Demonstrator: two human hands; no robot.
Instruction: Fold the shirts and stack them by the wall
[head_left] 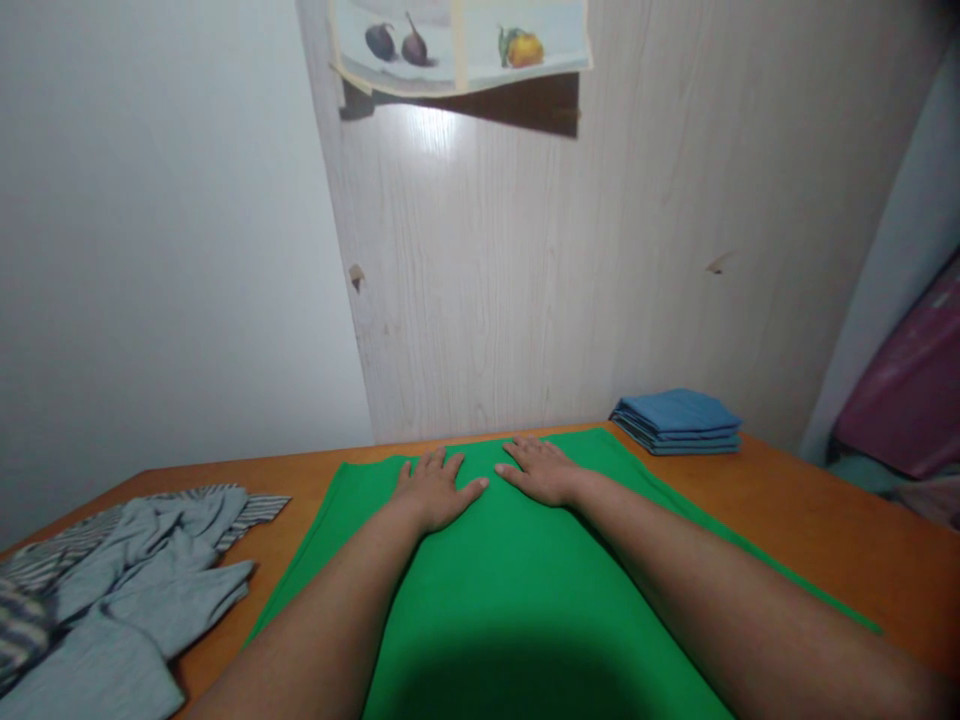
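A large green cloth point(510, 580) is spread over the orange-brown table, its far edge close to the wall. Near that far edge my left hand point(436, 490) lies flat on the fabric, fingers spread and thumb pointing right. Just to its right, my right hand point(541, 470) also rests palm down with the fingers apart. A small gap of green fabric separates the two thumbs. Both forearms reach across the cloth and cover parts of its sides. The near edge of the cloth runs out of view at the bottom.
Crumpled grey and striped clothes point(150, 590) lie on the table's left side. A folded blue cloth stack point(679, 422) sits at the back right of the table point(810, 510). Behind stands a pale wood-grain panel point(480, 300) with a fruit picture point(465, 50). Something pink point(907, 390) is at far right.
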